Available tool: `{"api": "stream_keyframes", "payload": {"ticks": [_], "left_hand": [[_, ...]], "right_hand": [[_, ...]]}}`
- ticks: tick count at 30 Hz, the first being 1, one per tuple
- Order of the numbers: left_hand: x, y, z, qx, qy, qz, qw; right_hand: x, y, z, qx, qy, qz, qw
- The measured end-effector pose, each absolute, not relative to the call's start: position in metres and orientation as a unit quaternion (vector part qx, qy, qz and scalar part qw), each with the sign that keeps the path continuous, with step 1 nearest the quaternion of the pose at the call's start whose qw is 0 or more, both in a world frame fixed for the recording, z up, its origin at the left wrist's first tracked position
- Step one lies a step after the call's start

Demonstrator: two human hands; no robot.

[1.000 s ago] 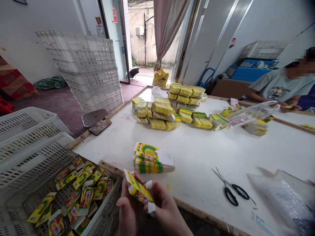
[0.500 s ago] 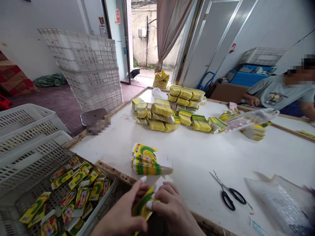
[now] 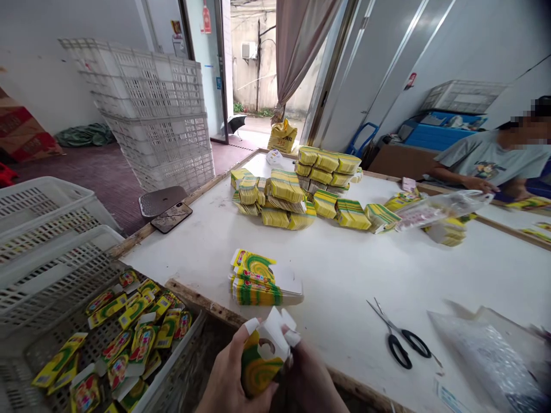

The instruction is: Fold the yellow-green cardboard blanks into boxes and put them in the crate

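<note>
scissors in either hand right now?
No. The scissors lie on the white table, apart from the hands; the left hand and right hand both hold a small yellow-green carton.

yellow-green swirl carton (image 3: 260,367), white table (image 3: 344,269), black-handled scissors (image 3: 402,341), white crates (image 3: 146,115)

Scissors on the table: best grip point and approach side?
Take the scissors at the black handle loops, coming from the near table edge. They lie flat, loops toward that edge, thin blades slightly open and pointing away; the loops look the bulkiest part, with bare table around.
</note>
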State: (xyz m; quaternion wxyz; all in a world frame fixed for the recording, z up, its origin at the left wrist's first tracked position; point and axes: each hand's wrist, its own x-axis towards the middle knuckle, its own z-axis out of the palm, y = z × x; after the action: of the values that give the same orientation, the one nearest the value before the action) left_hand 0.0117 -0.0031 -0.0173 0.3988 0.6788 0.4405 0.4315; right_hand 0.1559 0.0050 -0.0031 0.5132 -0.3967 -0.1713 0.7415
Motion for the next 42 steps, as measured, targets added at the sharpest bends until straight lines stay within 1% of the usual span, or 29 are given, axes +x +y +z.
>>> {"api": "stream_keyframes", "payload": {"ticks": [2,4,6,8,11,13,15,17,22,25,28,32,34,37,42], "left_hand": [[0.015,-0.005,-0.017,0.677,0.446,0.452,0.373],[0.017,-0.005,-0.018,0.683,0.458,0.451,0.347],[0.015,-0.003,-0.021,0.700,0.478,0.432,0.307],[0.011,0.000,-0.025,0.742,0.483,0.400,0.239],[0.005,0.007,-0.026,0.814,0.449,0.348,0.119],[0.003,0.010,-0.023,0.837,0.433,0.329,0.066],[0.003,0.012,-0.018,0.842,0.428,0.326,0.036],[0.003,0.012,-0.015,0.844,0.425,0.326,0.022],[0.002,0.009,-0.017,0.834,0.447,0.323,0.015],[0.001,0.008,-0.022,0.820,0.462,0.335,0.030],[0.002,0.007,-0.024,0.800,0.470,0.360,0.093],[0.007,0.005,-0.023,0.748,0.494,0.394,0.202],[0.009,0.005,-0.022,0.736,0.495,0.404,0.223],[0.013,0.005,-0.023,0.751,0.474,0.403,0.221],[0.018,-0.001,-0.027,0.776,0.456,0.359,0.246]], "right_hand": [[0.144,0.002,-0.009,-0.339,-0.124,0.808,0.465],[0.138,0.000,-0.015,-0.317,-0.122,0.824,0.453],[0.142,0.001,-0.019,-0.329,-0.151,0.791,0.493],[0.152,0.004,-0.019,-0.368,-0.221,0.733,0.528],[0.170,0.007,-0.013,-0.466,-0.337,0.642,0.508],[0.176,0.007,-0.010,-0.508,-0.368,0.603,0.493],[0.178,0.004,-0.010,-0.510,-0.358,0.605,0.496],[0.176,0.001,-0.013,-0.488,-0.319,0.639,0.501],[0.169,-0.002,-0.022,-0.376,-0.158,0.768,0.494],[0.167,-0.003,-0.027,-0.316,-0.104,0.804,0.493],[0.166,-0.005,-0.031,-0.282,-0.105,0.811,0.502],[0.170,-0.004,-0.028,-0.238,-0.174,0.815,0.498],[0.174,-0.001,-0.021,-0.256,-0.225,0.802,0.491],[0.179,0.005,-0.006,-0.341,-0.309,0.744,0.484],[0.178,0.011,-0.002,-0.459,-0.414,0.651,0.440]]}}
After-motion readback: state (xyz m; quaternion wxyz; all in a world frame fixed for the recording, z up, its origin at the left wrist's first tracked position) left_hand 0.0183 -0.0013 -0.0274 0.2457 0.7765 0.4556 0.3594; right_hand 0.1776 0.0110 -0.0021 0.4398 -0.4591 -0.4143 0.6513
